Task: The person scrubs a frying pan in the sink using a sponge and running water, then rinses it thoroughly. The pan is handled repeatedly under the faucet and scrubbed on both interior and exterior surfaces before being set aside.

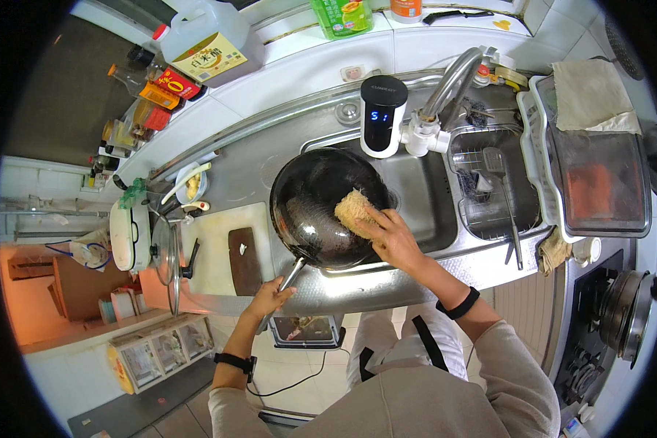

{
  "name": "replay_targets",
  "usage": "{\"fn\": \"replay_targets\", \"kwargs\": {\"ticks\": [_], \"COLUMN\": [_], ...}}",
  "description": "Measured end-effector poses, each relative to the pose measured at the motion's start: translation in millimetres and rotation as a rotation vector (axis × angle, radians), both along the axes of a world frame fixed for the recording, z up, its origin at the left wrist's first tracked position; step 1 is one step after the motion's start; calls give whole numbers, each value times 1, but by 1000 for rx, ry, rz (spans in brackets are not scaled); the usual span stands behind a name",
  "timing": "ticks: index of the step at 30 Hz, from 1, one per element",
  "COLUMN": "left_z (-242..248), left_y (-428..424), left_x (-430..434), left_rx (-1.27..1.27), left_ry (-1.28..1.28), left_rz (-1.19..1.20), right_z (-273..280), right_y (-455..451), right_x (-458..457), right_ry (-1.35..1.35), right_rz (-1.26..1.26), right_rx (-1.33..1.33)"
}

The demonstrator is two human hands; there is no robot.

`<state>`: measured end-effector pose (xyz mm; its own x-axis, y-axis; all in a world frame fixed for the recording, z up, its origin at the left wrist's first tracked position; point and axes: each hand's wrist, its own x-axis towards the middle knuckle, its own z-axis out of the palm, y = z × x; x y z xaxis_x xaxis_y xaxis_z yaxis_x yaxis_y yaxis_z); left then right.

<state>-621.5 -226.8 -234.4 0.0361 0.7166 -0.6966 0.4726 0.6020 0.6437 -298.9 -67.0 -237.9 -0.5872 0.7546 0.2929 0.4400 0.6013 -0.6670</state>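
Observation:
My left hand (268, 298) grips the metal handle (293, 272) of a black wok (309, 191). The wok lies over the left part of the steel sink basin (430, 211) and the counter beside it. Its dark surface shines with reflections. In my right hand (397, 241) is a tan loofah scrubber (353, 212), pressed to the wok's right half. My fingers cover the scrubber's lower right part.
Behind the wok stands a faucet (451, 82) with a white-and-black unit (383, 117) bearing a lit display. A spatula (503, 186) lies across the smaller basin (471, 230). To the left are a cutting board (208, 252), a brown-bladed cleaver (244, 263) and a glass lid (165, 252).

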Motion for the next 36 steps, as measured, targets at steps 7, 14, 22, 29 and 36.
{"fn": "replay_targets", "kwargs": {"ticks": [7,14,22,29,36], "left_z": [-28,-32,-39,-40,-45], "left_y": [7,6,8,6,13], "left_x": [-15,-14,-14,-12,5], "left_rx": [289,459,541,536,732], "left_ry": [732,852,853,883,777], "left_rz": [-263,-229,-207,-341,-252], "right_z": [-19,-34,-41,-64,-57], "right_y": [1,35,36,72,51], "right_x": [-15,-14,-29,-9,-7], "right_ry": [32,-22,45,-111,55], "right_rz": [-122,-333,-11,-425,-195], "right_rx": [-15,-71,81,-36,-27]}}
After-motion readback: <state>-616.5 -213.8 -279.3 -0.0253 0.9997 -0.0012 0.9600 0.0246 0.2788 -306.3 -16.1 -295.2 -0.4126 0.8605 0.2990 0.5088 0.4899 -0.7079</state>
